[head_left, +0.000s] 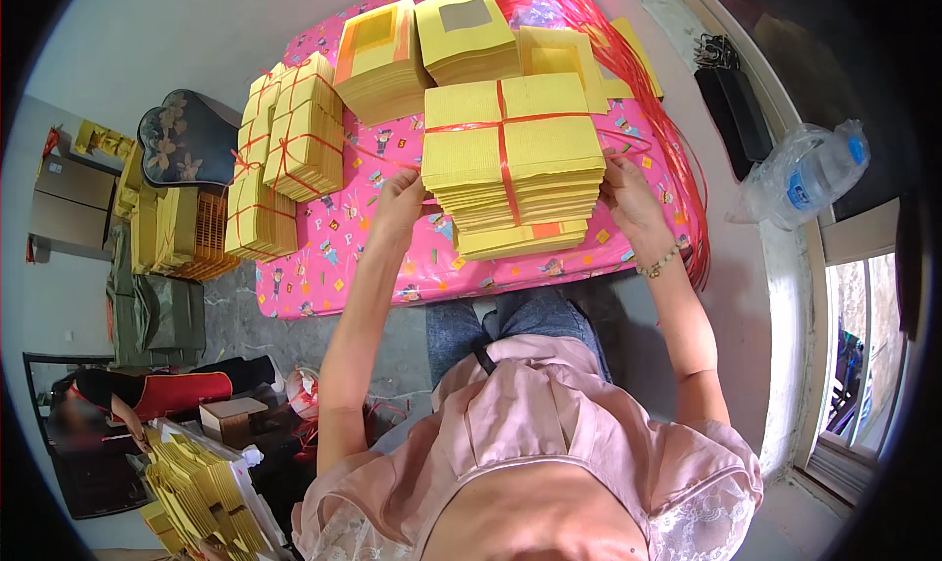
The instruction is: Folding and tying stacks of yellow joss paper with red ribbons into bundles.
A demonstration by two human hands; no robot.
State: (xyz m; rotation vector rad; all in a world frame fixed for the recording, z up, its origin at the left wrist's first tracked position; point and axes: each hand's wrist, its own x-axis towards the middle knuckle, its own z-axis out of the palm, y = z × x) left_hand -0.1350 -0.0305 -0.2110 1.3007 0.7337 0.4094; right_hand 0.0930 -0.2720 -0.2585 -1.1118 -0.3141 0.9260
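A tall stack of yellow paper stands in front of me on a pink patterned table cover. Red plastic string crosses its top and runs down the front. My left hand is closed at the stack's left side, pinching red string. At the right side my right hand is also closed, its fingertips against the stack's edge where another length of string passes. Part of that grip is hidden by the paper. The lowest layers jut out unevenly toward me.
Tied yellow bundles sit at the table's left; loose stacks stand behind. A red string hank hangs along the right edge. At the right, a plastic bottle lies by the window. Lower left, a person handles more yellow paper.
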